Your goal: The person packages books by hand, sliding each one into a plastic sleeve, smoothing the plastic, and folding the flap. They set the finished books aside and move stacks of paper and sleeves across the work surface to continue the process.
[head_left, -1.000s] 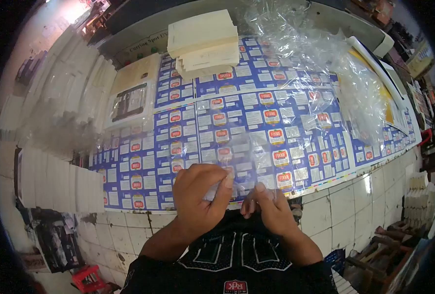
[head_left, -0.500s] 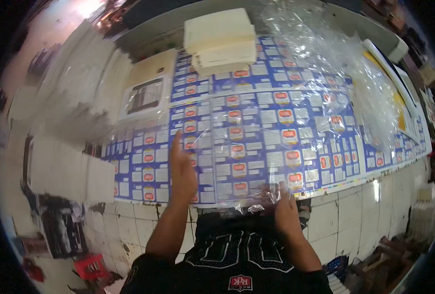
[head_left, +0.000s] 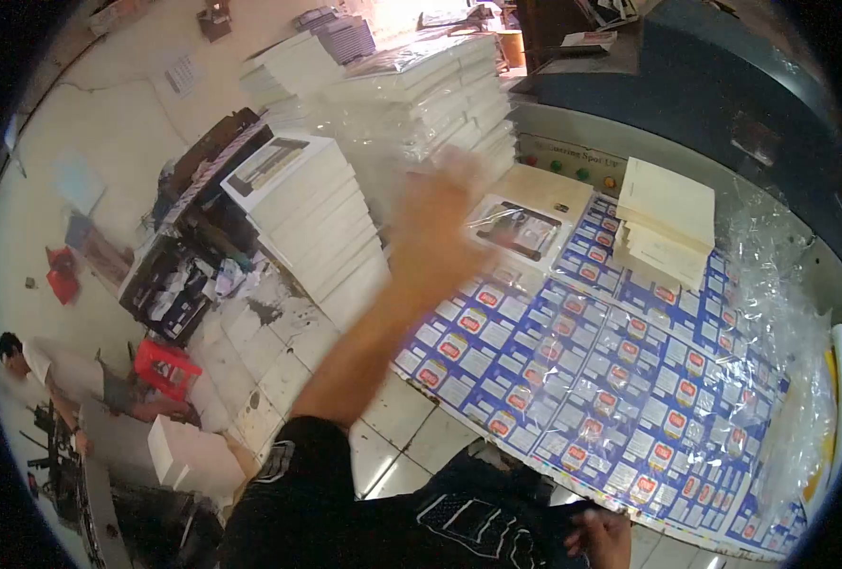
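Observation:
My left hand is raised and blurred by motion, in front of the wrapped stacks and near a plastic-wrapped pack with a dark printed panel. Whether its fingers grip anything is hidden by the blur. Low in the view, my right hand is beside the table's front edge, its fingers curled; what they hold, if anything, cannot be made out. Blue printed sheets with red labels cover the table. A pile of cream envelopes stands at the back of the table.
Clear plastic film lies crumpled along the right side. White stacks stand left of the table. Farther left are a red stool and another person beside dark equipment. A white block of paper is near that person.
The view has swung left. My left hand has moved up from the sheets to the wrapped stacks. My right hand has left the film at the front edge and sits lower right.

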Demonstrator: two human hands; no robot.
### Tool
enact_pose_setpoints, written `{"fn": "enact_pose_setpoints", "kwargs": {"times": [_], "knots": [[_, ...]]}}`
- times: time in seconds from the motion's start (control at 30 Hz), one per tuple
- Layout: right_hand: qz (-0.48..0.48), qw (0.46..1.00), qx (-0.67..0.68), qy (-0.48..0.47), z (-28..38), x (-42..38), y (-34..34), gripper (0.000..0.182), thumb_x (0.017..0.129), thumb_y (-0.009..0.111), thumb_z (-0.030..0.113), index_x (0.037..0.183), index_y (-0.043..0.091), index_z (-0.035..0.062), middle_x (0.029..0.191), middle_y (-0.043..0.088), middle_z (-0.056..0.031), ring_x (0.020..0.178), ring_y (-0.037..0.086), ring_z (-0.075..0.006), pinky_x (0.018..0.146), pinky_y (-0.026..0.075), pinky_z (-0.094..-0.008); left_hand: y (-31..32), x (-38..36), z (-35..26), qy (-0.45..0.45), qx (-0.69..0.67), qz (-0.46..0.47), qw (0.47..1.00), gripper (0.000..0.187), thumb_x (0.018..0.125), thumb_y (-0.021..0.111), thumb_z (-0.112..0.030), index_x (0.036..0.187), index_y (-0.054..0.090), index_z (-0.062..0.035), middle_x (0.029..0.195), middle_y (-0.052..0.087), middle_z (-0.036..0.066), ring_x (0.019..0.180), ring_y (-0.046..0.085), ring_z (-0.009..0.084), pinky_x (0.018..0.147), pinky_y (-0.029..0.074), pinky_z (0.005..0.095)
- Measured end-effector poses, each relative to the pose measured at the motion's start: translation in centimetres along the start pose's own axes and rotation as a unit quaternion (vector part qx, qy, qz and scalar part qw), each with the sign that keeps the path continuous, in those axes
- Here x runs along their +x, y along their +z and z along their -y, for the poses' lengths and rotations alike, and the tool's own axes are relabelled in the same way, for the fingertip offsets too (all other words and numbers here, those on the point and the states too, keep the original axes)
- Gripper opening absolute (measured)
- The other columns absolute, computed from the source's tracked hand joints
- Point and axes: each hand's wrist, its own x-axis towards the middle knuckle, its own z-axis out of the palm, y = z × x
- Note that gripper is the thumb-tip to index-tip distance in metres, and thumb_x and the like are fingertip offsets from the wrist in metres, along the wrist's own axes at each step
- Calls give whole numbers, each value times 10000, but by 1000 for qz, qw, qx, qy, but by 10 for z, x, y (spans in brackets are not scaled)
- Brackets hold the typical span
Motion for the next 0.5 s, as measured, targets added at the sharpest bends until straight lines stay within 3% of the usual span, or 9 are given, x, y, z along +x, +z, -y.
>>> {"fn": "enact_pose_setpoints", "kwargs": {"times": [0.03,0.1,0.13,0.17,0.23,0.37,0.43,0.47,0.5], "knots": [[67,996,-22,51,-2,-5,-7,368,925,662,240,1143,602,-50,909,684,-140,756,647,-212,729,529,-317,-41,5,34,-7,177,-39,983,799,787,701,-486,1380,436,-20,1505,333,210,1422,271,335,1146,154,564],[106,993,-41,26,5,-11,-2,341,933,650,250,1123,626,-33,849,690,-120,708,649,-202,723,533,-304,-108,11,90,-115,419,-33,900,904,753,709,-554,1408,387,-21,1528,300,201,1454,209,327,1134,145,598],[136,989,-53,-3,9,-14,6,319,941,637,259,1102,650,-16,790,696,-100,661,650,-191,716,536,-292,-129,9,106,-172,472,87,860,899,732,719,-561,1392,414,-33,1490,366,204,1397,327,342,1120,249,540],[87,994,-60,-38,23,-13,23,271,939,589,175,945,661,-87,703,679,-156,595,648,-192,574,529,-316,-145,4,109,-178,313,132,924,754,784,694,-504,1358,472,-68,1341,535,203,1208,535,359,1007,419,467],[149,973,-136,-110,24,10,28,286,919,651,250,965,681,-31,730,688,-83,686,662,-133,656,523,-287,-152,-3,103,-159,339,140,917,665,815,676,-453,1338,497,-85,1252,591,191,1103,585,365,933,461,454],[107,936,-212,-260,66,10,62,389,887,694,309,1125,629,8,918,719,-148,779,705,-214,710,542,-316,-144,-22,65,-15,314,52,948,468,871,646,-208,1311,530,-98,1114,670,162,950,653,370,814,519,444],[156,934,-62,-315,52,20,66,520,879,706,290,1291,518,35,1180,655,-162,990,669,-243,800,540,-339,-136,-44,39,121,196,-50,972,463,854,648,-104,1298,529,-51,1136,666,167,959,654,380,810,521,440],[142,939,-60,-307,55,16,69,520,879,706,290,1291,518,35,1180,655,-162,990,669,-243,800,540,-339,-125,-58,17,190,119,-93,970,460,842,646,-56,1287,532,-26,1148,664,169,963,655,388,807,522,440],[151,927,92,-331,61,15,73,630,868,713,338,1356,434,53,1303,556,-170,1094,611,-261,844,529,-369,-110,-76,-4,239,31,-47,969,457,817,649,-26,1263,547,-5,1186,649,187,1028,644,383,849,529,418]]}}
